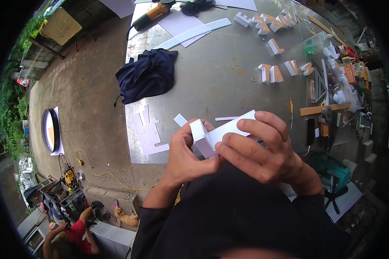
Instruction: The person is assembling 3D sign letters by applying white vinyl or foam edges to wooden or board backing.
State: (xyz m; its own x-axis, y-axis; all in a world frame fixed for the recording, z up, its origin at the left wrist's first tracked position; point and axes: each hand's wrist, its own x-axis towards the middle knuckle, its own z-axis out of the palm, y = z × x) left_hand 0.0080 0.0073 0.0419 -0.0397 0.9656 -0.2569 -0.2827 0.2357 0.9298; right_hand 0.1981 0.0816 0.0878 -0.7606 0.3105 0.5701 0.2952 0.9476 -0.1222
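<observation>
Over the near edge of the metal table, both hands hold a white block letter (200,134). My left hand (181,153) is closed around its upright end, thumb along the underside. On the other side, the fingers of my right hand (259,146) grip a flat white strip (232,126) that meets the upright end at an angle. Whether strip and block are one joined piece, I cannot tell. Just beyond lie a small white offcut (180,120) and a thin white strip (226,118). A cut white sheet (149,134) rests left of my left hand.
Block letters with tan faces (272,74) stand at the far right. A dark blue cloth (149,75) and an angle grinder (153,16) lie on the left and far sides. Tools and a phone (310,131) crowd the right. Someone in red (75,235) is at lower left, near a dog (125,216).
</observation>
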